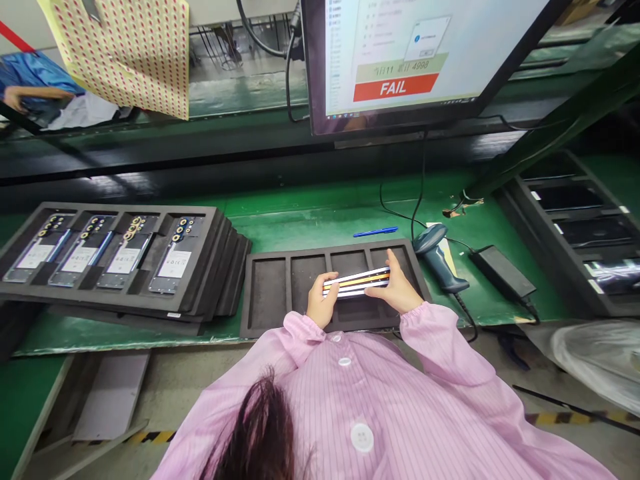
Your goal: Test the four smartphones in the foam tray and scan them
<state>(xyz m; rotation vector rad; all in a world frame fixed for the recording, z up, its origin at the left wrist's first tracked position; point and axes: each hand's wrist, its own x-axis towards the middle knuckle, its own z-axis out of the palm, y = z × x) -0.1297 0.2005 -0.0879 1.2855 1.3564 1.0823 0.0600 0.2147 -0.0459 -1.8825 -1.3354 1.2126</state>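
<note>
Between my two hands is a small stack of phones (356, 283), held edge-on so that their thin sides show, one of them orange. My left hand (323, 299) grips the left end, thumb and fingers closed on it. At the right end, my right hand (397, 288) is closed on the same stack. Below the stack lies a black foam tray (266, 256) with several compartments. The left compartments show no phone; parts of the right ones are hidden by my hands and the stack.
Stacked foam trays (200, 267) with phones stand left. A blue pen (375, 232), a barcode scanner (436, 257) and a black power adapter (504, 273) lie beyond and right. A monitor (395, 87) reads FAIL. More trays (570, 267) are far right. A person's arm (43, 93) shows upper left.
</note>
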